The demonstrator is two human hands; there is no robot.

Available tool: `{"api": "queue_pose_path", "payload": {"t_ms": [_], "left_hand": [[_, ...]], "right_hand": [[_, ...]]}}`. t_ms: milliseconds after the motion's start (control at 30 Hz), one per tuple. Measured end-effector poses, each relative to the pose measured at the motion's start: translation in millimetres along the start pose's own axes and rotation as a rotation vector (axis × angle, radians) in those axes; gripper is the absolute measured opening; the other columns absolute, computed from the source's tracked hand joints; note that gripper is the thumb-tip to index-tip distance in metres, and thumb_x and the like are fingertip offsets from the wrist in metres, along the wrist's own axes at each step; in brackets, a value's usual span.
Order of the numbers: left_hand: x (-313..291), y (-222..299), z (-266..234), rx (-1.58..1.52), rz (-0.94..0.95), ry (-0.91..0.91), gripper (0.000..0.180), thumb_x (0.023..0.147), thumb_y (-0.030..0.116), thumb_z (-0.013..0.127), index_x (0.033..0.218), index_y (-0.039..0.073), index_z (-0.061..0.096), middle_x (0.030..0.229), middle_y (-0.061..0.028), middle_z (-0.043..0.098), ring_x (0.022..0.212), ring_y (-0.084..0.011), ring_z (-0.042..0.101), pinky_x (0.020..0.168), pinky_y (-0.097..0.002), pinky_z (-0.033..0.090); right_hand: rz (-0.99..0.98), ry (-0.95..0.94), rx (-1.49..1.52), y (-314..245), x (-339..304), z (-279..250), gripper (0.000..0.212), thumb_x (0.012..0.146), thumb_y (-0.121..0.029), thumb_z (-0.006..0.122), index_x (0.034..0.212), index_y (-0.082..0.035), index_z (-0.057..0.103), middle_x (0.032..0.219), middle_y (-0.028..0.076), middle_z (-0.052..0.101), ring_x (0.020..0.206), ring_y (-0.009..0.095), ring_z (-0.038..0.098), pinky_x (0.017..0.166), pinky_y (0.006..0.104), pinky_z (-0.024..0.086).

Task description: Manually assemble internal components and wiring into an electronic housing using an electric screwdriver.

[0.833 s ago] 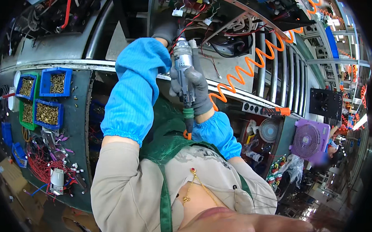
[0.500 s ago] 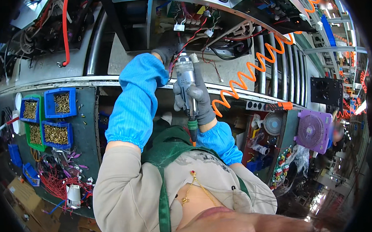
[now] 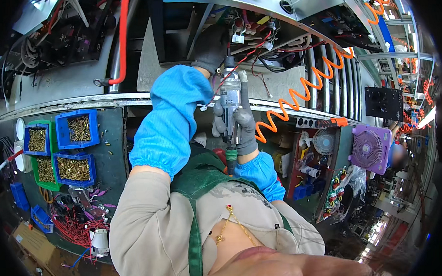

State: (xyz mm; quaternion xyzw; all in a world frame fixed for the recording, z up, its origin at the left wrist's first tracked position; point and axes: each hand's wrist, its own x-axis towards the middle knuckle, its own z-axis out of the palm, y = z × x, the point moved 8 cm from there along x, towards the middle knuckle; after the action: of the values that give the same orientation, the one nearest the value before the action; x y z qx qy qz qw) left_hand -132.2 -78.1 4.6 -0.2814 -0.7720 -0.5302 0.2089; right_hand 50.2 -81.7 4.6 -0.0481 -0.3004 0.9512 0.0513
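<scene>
My right hand (image 3: 244, 128), in a grey glove, grips a silver air screwdriver (image 3: 230, 95) with a green hose fitting at its near end. The driver points away from me, its bit reaching into an open metal cabinet (image 3: 267, 5). My left hand (image 3: 211, 52), gloved too, reaches into the cabinet beside the bit; its fingers are lost in shadow. A thin red wire (image 3: 244, 59) crosses over the driver's front. White plugs (image 3: 238, 39) and bundled wires hang inside the cabinet near the bit.
Blue bins (image 3: 80, 128) of brass-coloured screws stand on the left bench, with red wires (image 3: 74, 223) nearer me. An orange coiled hose (image 3: 295, 95) runs along the right, over metal rollers (image 3: 332, 79). A purple fan (image 3: 370, 149) stands farther right. A red cable (image 3: 124, 43) hangs at the far left.
The view has shifted, so the cabinet and driver appear farther right. My left hand has moved deeper into the cabinet. My right hand keeps its grip on the screwdriver.
</scene>
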Motion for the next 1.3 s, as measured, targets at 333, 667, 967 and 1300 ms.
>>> {"api": "queue_pose_path", "payload": {"t_ms": [333, 667, 967, 1300], "left_hand": [[-18.8, -7.6, 16.4, 0.294, 0.095, -0.004, 0.026, 0.081, 0.017, 0.054, 0.105, 0.011, 0.059, 0.087, -0.0181, 0.063, 0.084, -0.031, 0.062, 0.074, -0.0402, 0.048], [6.9, -7.4, 14.7, 0.237, -0.217, -0.366, 0.019, 0.08, 0.014, 0.053, 0.096, 0.006, 0.06, 0.09, -0.0178, 0.062, 0.087, -0.0357, 0.06, 0.074, -0.0407, 0.049], [2.8, -33.1, 41.5, 0.201, -0.256, -0.3, 0.016, 0.082, 0.019, 0.054, 0.088, 0.007, 0.062, 0.087, -0.0177, 0.063, 0.082, -0.0339, 0.062, 0.07, -0.0415, 0.049], [1.4, -18.0, 24.1, 0.119, -0.22, -0.295, 0.021, 0.085, 0.025, 0.053, 0.082, 0.007, 0.063, 0.085, -0.0178, 0.064, 0.079, -0.0337, 0.063, 0.068, -0.043, 0.05]], "right_hand": [[-0.011, 0.05, -0.026, 0.2, -1.3, 0.7, 0.095, 0.073, -0.02, 0.067, 0.145, -0.033, 0.006, 0.093, 0.021, 0.056, 0.053, 0.023, 0.06, 0.043, 0.0366, 0.055], [0.017, 0.102, -0.026, -2.4, -3.0, 4.2, 0.099, 0.069, -0.021, 0.071, 0.146, -0.032, 0.009, 0.087, 0.018, 0.055, 0.055, 0.021, 0.059, 0.043, 0.0286, 0.052], [-0.027, 0.069, -0.071, -6.7, 3.3, 12.0, 0.096, 0.071, -0.022, 0.07, 0.146, -0.03, 0.01, 0.083, 0.016, 0.055, 0.05, 0.02, 0.057, 0.042, 0.031, 0.053], [-0.026, 0.107, -0.248, -11.0, 1.5, 7.9, 0.094, 0.074, -0.026, 0.069, 0.146, -0.031, 0.009, 0.081, 0.016, 0.056, 0.047, 0.021, 0.057, 0.04, 0.0329, 0.053]]}}
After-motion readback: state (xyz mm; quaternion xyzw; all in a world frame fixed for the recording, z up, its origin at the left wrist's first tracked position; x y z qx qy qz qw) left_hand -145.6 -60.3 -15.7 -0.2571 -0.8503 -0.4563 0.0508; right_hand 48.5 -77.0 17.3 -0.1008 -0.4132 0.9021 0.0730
